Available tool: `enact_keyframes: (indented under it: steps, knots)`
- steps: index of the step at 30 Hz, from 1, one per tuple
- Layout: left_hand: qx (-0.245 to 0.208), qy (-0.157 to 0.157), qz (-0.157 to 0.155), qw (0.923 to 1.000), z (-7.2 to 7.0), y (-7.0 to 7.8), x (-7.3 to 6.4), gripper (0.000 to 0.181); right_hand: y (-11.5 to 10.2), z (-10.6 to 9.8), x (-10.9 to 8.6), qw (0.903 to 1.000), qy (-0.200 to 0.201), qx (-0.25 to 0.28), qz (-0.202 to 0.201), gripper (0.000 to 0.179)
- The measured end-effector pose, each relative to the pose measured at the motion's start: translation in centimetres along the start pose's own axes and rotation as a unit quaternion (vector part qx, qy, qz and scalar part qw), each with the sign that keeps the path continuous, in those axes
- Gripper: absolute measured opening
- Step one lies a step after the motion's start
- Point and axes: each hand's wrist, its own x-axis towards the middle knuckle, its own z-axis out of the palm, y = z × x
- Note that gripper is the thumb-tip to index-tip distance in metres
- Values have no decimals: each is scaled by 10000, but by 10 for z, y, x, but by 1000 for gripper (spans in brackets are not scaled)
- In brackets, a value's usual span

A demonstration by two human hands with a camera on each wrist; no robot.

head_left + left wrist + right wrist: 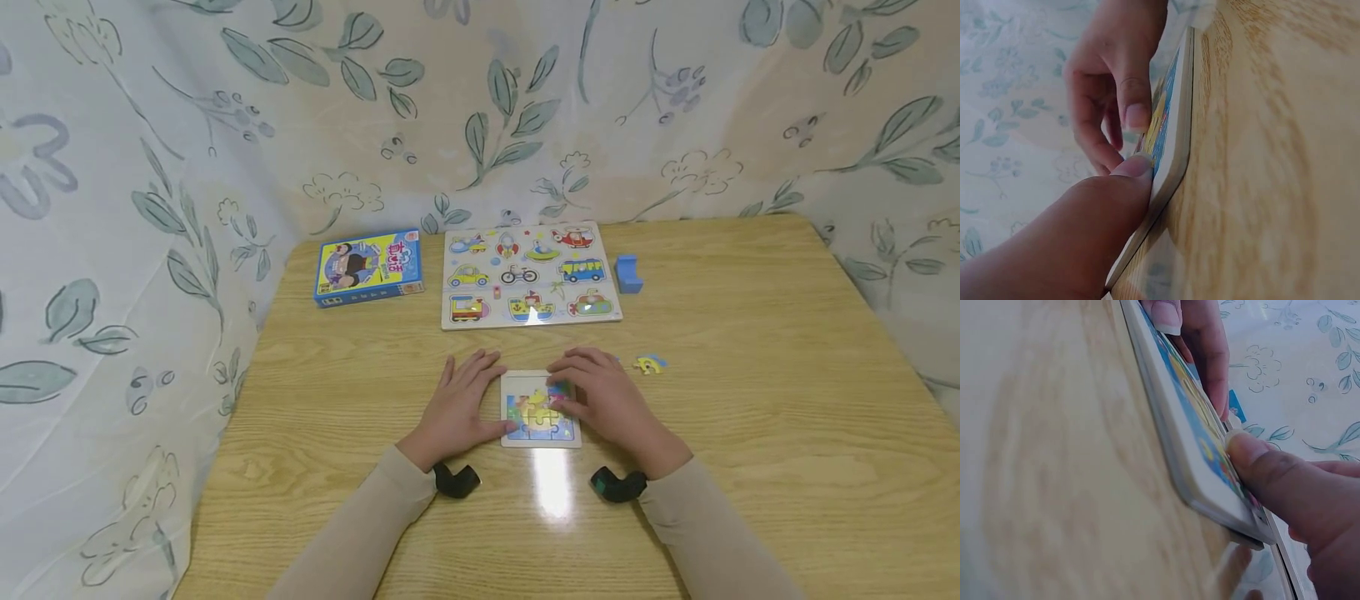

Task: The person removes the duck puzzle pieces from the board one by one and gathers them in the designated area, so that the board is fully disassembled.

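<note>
A small jigsaw puzzle (538, 422) in a pale square tray lies on the table, with a yellow and blue picture and a bare strip at its upper left. My left hand (462, 410) rests along its left side, fingers stretched out; the thumb (1134, 167) presses on the board's edge. Over the upper right of the puzzle my right hand (606, 395) bends its fingers and thumb around a colourful puzzle piece (558, 389), mostly covered by the fingers. In the right wrist view its thumb (1249, 449) is right at the picture's surface.
Just right of the right hand lies a loose yellow and blue piece (649, 364). Behind the hands are a large vehicle puzzle board (531, 275), a boxed set (369, 268) to its left and a blue block (628, 275) to its right. A patterned curtain (480, 108) borders the table.
</note>
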Motion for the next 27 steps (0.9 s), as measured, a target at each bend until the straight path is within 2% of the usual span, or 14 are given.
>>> enact_keyframes:
  steps: [7, 13, 18, 23, 27]
  knots:
    - [2, 13, 2, 10000, 0, -1, 0, 91, -1, -2, 1, 9987, -180, -409, -235, 27]
    - [-30, 31, 23, 10000, 0, -1, 0, 90, -3, -4, 0, 9987, -231, -433, -141, 26]
    - [-35, 44, 14, 10000, 0, 0, 0, 89, -2, -5, -1, 9981, -164, -561, -210, 24]
    - [-25, -16, -24, 10000, -1, 1, 0, 90, -3, -5, -1, 9969, -279, -690, -257, 26]
    - [-10, -30, -32, 10000, -2, 1, 0, 90, -4, -6, 0, 9977, -338, -580, -120, 24]
